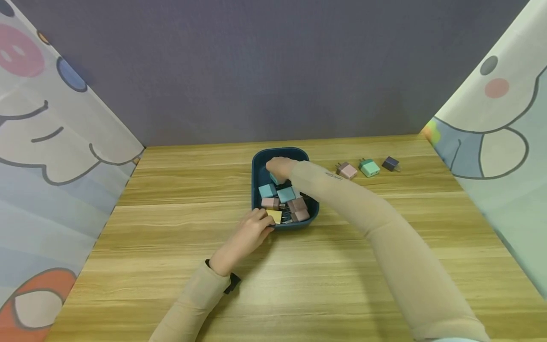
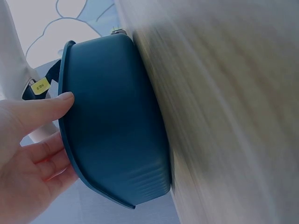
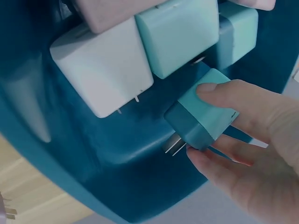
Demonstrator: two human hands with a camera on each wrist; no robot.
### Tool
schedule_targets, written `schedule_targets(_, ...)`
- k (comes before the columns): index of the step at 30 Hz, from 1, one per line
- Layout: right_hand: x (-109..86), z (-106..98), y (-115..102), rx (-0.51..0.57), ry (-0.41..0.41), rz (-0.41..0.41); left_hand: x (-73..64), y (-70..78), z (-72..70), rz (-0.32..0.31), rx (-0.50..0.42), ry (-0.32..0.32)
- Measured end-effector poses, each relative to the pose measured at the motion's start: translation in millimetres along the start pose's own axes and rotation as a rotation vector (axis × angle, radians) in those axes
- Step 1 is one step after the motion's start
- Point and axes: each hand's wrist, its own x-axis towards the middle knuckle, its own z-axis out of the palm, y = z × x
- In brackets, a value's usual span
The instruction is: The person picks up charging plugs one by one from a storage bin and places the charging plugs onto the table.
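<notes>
A left hand [image 1: 245, 233] reaches in from the near left, its grip pinching the rim of a dark teal, round-cornered plastic bin [image 2: 112, 107], thumb on the outer wall and fingers over the edge. The bin stands upright on a wood-grain surface [image 1: 171, 266]. Inside, at its near end, lie a pale yellow block-shaped charger [image 1: 274, 216] just by the left fingers and, to its right, two dusky pink chargers touching each other [image 1: 297, 205]; slightly farther on lies another pink charger [image 1: 269, 204], then two light blue chargers [image 1: 286, 194]. A beige-sleeved right arm [image 1: 367, 213] crosses from the near right over the bin. At the far end, the right hand [image 1: 282, 166] pinches a two-tone teal charger [image 3: 205, 107] between thumb and fingers, within the bin's walls, its metal prongs bare; whether it touches the bottom I cannot tell. Right of the bin, a pink charger [image 1: 347, 171], a mint-green charger [image 1: 369, 167] and a dark navy charger [image 1: 391, 164] lie in a row. Beyond rises a grey panel [image 1: 273, 71].
</notes>
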Motion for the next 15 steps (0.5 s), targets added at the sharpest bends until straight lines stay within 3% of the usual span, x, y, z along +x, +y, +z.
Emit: schedule_targets(15, -21.7, -18, -6, 0.004, -0.059, -0.026, 1.0, -0.4, -1.8, 0.012, -0.002, 0.022)
